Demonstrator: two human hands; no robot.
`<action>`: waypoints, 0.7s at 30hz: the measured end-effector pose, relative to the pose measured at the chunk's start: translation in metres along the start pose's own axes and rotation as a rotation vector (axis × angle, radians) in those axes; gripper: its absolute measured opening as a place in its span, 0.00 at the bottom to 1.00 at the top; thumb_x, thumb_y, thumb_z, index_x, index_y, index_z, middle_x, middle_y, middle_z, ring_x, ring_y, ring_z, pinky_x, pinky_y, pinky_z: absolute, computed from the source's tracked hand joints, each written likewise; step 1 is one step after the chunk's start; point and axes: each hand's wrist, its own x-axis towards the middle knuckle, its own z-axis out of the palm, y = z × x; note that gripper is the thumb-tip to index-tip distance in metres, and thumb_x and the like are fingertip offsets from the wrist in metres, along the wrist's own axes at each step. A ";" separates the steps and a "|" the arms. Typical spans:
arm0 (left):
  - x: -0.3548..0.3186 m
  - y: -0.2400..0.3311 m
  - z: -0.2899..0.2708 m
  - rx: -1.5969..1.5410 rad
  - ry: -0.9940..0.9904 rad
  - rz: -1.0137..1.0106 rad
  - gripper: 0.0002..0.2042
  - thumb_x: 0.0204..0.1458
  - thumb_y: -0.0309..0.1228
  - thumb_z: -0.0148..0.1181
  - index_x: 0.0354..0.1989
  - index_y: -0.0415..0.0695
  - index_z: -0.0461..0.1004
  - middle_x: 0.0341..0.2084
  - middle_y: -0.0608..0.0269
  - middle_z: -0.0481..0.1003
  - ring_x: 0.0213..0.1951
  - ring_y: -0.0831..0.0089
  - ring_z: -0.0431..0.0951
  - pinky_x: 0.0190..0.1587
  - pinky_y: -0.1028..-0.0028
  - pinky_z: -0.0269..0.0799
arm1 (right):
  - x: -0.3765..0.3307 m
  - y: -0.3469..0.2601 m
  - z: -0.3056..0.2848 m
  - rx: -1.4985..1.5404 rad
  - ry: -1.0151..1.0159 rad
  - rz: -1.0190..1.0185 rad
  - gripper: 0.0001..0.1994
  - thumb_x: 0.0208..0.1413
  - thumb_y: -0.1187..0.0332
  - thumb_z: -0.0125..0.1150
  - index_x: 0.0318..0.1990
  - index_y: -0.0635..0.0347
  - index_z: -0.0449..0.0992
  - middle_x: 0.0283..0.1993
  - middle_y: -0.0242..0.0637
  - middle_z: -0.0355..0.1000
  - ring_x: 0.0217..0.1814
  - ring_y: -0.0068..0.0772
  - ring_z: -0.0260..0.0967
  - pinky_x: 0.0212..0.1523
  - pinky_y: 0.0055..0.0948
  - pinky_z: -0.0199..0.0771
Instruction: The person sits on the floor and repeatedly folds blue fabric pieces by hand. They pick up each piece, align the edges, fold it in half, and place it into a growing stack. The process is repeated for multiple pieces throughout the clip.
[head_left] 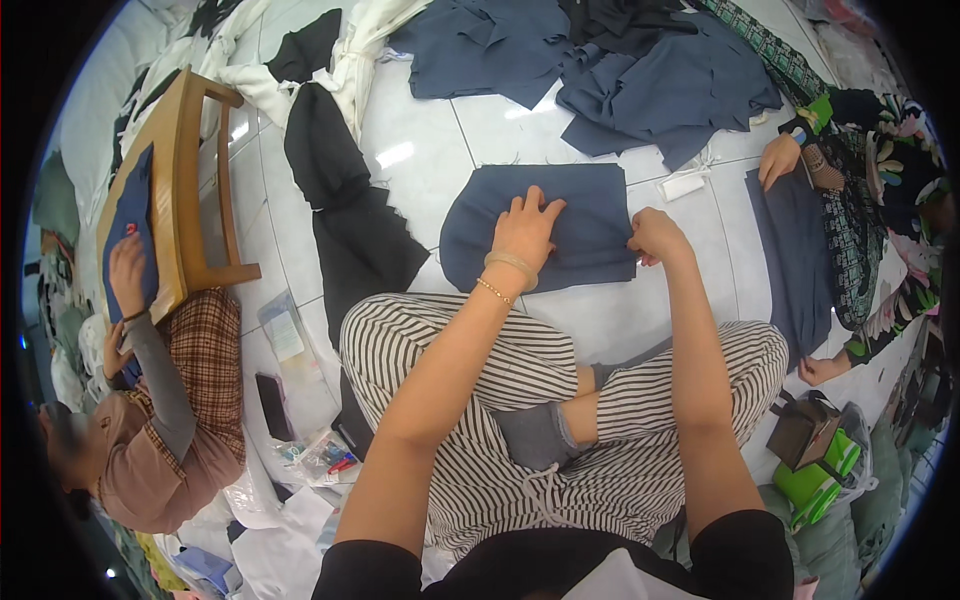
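A navy blue fabric piece (590, 205) lies flat on the tiled floor in front of my crossed legs. My left hand (525, 232) rests on it near the middle, fingers spread and pressing down. With fingertips pinched together, my right hand (660, 238) grips the cloth at its right edge. The piece has a rounded left side, and loose threads stick up along its far edge.
Dark blue cloth pieces (660, 95) lie beyond. Black fabric (350, 235) stretches along my left. A co-worker (150, 450) sits left at a wooden table (185, 200); another (850, 200) at right handles navy cloth (790, 260). A phone (271, 407) lies by my left knee.
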 end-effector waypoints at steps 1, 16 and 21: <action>-0.001 0.001 0.000 0.014 -0.013 -0.007 0.37 0.38 0.28 0.75 0.62 0.58 0.69 0.51 0.61 0.64 0.51 0.62 0.71 0.51 0.63 0.73 | 0.000 0.000 0.000 -0.025 0.003 -0.006 0.09 0.47 0.76 0.66 0.27 0.63 0.69 0.21 0.42 0.75 0.19 0.33 0.77 0.19 0.30 0.77; -0.010 0.016 -0.005 -0.026 -0.142 -0.181 0.48 0.34 0.26 0.78 0.68 0.61 0.60 0.63 0.54 0.53 0.51 0.49 0.73 0.52 0.60 0.78 | -0.029 -0.044 0.029 0.031 0.307 -0.653 0.08 0.47 0.75 0.64 0.35 0.59 0.73 0.37 0.38 0.72 0.43 0.47 0.74 0.42 0.41 0.74; -0.005 0.006 -0.004 -0.078 -0.124 -0.182 0.42 0.39 0.25 0.75 0.66 0.61 0.63 0.63 0.53 0.53 0.47 0.51 0.75 0.51 0.60 0.79 | -0.036 -0.039 0.010 -0.216 -0.121 -0.292 0.05 0.48 0.72 0.65 0.32 0.62 0.80 0.29 0.40 0.78 0.32 0.42 0.78 0.34 0.36 0.78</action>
